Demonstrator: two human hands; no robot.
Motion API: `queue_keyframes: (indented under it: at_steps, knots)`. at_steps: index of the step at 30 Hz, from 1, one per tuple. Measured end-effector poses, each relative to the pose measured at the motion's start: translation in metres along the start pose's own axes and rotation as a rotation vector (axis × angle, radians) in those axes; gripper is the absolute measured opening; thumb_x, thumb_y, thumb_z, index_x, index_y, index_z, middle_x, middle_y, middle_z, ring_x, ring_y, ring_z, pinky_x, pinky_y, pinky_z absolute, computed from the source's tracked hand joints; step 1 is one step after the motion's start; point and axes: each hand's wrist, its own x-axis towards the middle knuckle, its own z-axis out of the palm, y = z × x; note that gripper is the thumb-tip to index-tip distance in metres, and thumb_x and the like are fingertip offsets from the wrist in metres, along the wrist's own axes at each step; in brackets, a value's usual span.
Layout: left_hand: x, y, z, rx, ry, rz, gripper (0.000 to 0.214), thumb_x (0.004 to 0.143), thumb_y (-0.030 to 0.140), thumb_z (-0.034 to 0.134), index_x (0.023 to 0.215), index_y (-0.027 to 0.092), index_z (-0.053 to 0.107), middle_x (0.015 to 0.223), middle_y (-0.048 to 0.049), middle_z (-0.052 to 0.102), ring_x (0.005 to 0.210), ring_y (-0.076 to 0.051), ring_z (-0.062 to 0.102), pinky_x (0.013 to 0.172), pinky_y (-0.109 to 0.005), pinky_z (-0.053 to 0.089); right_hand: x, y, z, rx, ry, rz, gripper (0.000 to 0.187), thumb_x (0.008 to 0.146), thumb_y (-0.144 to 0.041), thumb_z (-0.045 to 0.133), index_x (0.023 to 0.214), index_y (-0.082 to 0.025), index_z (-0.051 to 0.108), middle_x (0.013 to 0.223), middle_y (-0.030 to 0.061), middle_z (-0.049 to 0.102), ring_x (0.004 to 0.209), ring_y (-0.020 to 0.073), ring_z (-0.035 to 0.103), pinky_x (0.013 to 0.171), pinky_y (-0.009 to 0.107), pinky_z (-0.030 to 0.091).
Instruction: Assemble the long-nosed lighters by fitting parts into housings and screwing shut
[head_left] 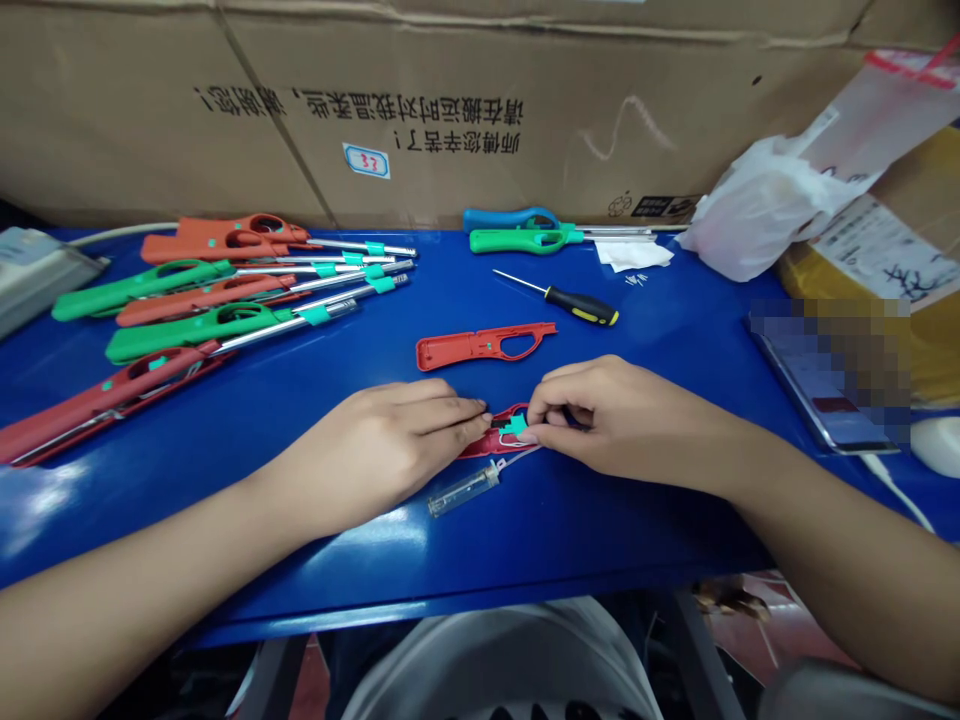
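Note:
A red lighter shell half (480, 441) lies on the blue table with a green trigger (515, 427) and a thin white wire in it. My left hand (405, 435) covers the shell's left end, its fingers closed together over it and the thumb hidden underneath. At the shell's other end, my right hand (585, 415) pinches at the trigger with thumb and index finger. Just in front is a clear fuel tank (465, 489), its thin tube running toward my right fingers. The matching red shell half (480, 346) rests behind, with its hollow side up.
Several assembled lighters (225, 270) lie at the left. Blue and green lighters (517, 238), white paper (634, 254), small screws (636, 279) and a screwdriver (581, 305) are at the back. A phone (825, 390) and plastic bag (750, 210) stand right. A cardboard box (420, 60) closes the back.

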Motion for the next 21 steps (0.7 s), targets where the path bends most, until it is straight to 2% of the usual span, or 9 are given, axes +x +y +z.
queue_keyframes:
  at_steps: [5, 8, 11, 14, 21]
  knots:
    - [0.001, 0.007, -0.002, 0.16, -0.128, -0.015, 0.035, 0.108, 0.017, 0.042, 0.116, 0.012, 0.076, 0.127, -0.0072, 0.075, 0.103, -0.026, 0.073, 0.074, -0.04, 0.06, 0.0, 0.002, 0.004, -0.015, 0.01, -0.019, 0.019, 0.095, -0.031, 0.059, 0.085, -0.024, 0.073, 0.082, -0.0032, 0.07, 0.071, 0.0125, 0.054, 0.061, 0.031, 0.032]
    - [0.001, 0.013, -0.005, 0.194, -0.157, -0.059, 0.036, 0.109, 0.023, 0.041, 0.122, 0.014, 0.074, 0.131, -0.0045, 0.074, 0.104, -0.027, 0.072, 0.069, -0.04, 0.056, 0.0, 0.002, 0.004, -0.021, 0.011, -0.02, 0.02, 0.095, -0.029, 0.057, 0.084, -0.023, 0.072, 0.083, -0.0027, 0.07, 0.073, 0.0131, 0.055, 0.063, 0.031, 0.033]
    - [0.0, 0.018, -0.007, 0.208, -0.17, -0.108, 0.039, 0.108, 0.033, 0.046, 0.127, 0.012, 0.072, 0.132, -0.0064, 0.073, 0.102, -0.027, 0.072, 0.071, -0.042, 0.054, 0.0, 0.002, 0.003, -0.021, 0.012, -0.028, 0.019, 0.095, -0.029, 0.057, 0.084, -0.023, 0.072, 0.083, -0.0025, 0.071, 0.074, 0.0133, 0.056, 0.064, 0.031, 0.033]
    - [-0.001, 0.017, -0.009, 0.197, -0.178, -0.091, 0.043, 0.108, 0.039, 0.046, 0.129, 0.011, 0.071, 0.132, -0.0069, 0.073, 0.103, -0.027, 0.072, 0.072, -0.041, 0.054, 0.0, 0.002, 0.003, -0.017, 0.017, -0.041, 0.019, 0.096, -0.029, 0.058, 0.085, -0.023, 0.072, 0.085, -0.0024, 0.071, 0.075, 0.0132, 0.056, 0.065, 0.031, 0.034]
    - [-0.001, 0.011, -0.01, 0.138, -0.177, -0.094, 0.043, 0.11, 0.037, 0.042, 0.135, 0.013, 0.067, 0.136, -0.0054, 0.071, 0.108, -0.027, 0.071, 0.078, -0.041, 0.055, 0.0, 0.005, 0.005, -0.015, 0.059, -0.059, 0.02, 0.096, -0.029, 0.059, 0.083, -0.022, 0.071, 0.084, -0.0025, 0.07, 0.076, 0.0131, 0.057, 0.066, 0.03, 0.035]
